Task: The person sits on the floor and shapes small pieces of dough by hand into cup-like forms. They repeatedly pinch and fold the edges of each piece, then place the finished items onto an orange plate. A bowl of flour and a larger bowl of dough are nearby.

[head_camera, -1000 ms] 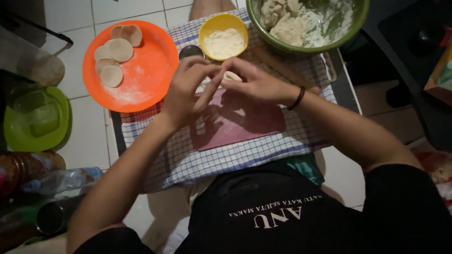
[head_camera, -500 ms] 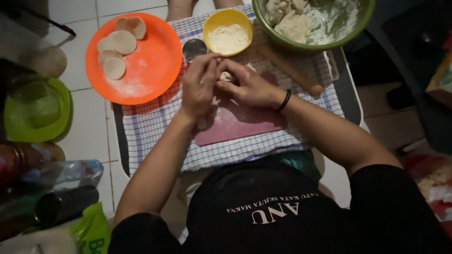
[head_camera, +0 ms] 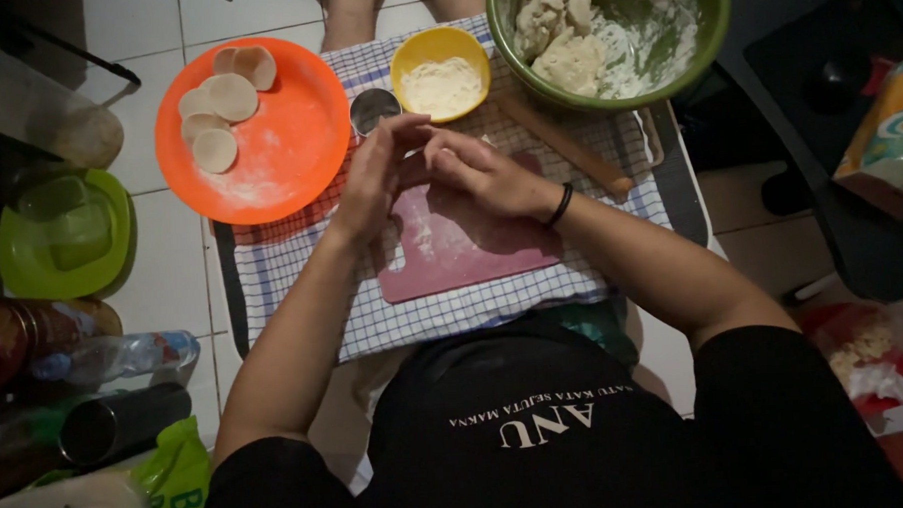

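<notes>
My left hand (head_camera: 374, 177) and my right hand (head_camera: 481, 168) meet fingertip to fingertip just above the far edge of a pink cutting board (head_camera: 462, 254). The fingers of both are curled in and pinch a small pale piece of dough, which they almost wholly hide. A black band circles my right wrist. The board lies on a blue-and-white checked cloth (head_camera: 444, 319) over a small table. Just beyond my left fingers sits a round metal cup (head_camera: 372, 109).
At the far left an orange plate (head_camera: 288, 160) holds several flat dough discs (head_camera: 228, 97). A yellow bowl of flour (head_camera: 439, 74), a green bowl (head_camera: 704, 35) of dough lumps and a wooden rolling pin (head_camera: 568, 145) stand behind. Bottles and a green container (head_camera: 61, 238) crowd the floor at left.
Both hands stay joined over the board's far edge. The pale dough that showed between the fingers earlier is now covered by them. The head camera has drifted slightly.
</notes>
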